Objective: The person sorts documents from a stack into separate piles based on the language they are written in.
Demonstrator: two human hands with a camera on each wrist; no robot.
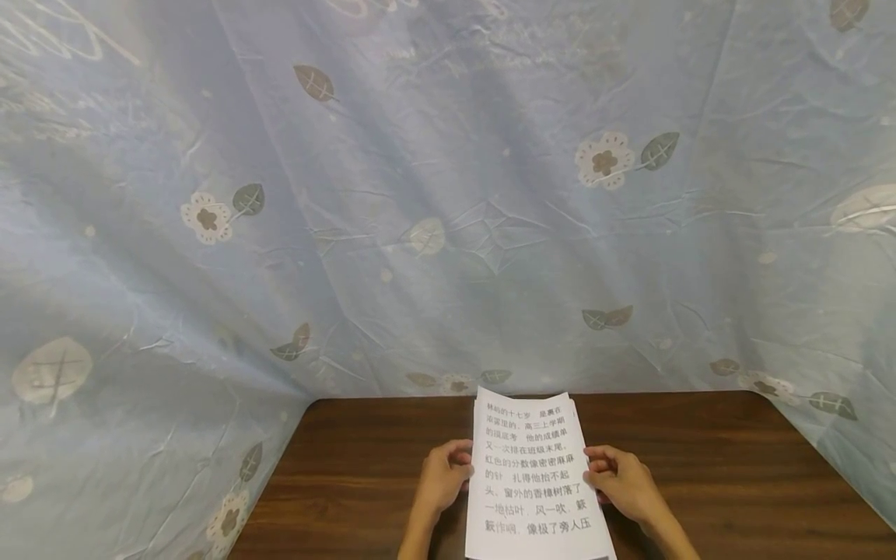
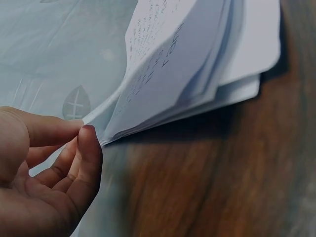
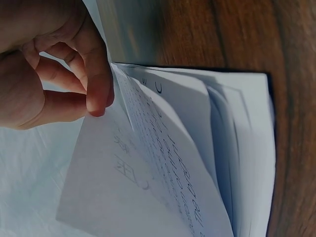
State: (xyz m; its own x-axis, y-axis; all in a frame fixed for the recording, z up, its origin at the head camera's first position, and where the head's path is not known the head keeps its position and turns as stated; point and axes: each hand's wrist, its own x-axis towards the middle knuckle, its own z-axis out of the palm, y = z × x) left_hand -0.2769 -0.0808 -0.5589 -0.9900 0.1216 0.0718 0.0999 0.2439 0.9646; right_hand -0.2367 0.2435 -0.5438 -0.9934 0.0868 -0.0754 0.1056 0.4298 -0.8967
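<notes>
A stack of white paper sheets (image 1: 530, 486), its top sheet printed with large Chinese characters, stands out over the table in the head view. My left hand (image 1: 439, 481) holds its left edge, and my right hand (image 1: 625, 484) grips the right edge. In the left wrist view, thumb and fingertip pinch the edge of the sheets (image 2: 168, 74), which fan apart away from the fingers. The right wrist view likewise shows thumb and forefinger pinching the edge, with several loose sheets (image 3: 197, 113) spread beyond. Handwriting shows on some inner pages.
Under the papers lies a dark brown wood-grain table (image 1: 364, 467). A pale blue cloth (image 1: 448, 311) with flower and leaf prints hangs behind the table's back edge and along both sides.
</notes>
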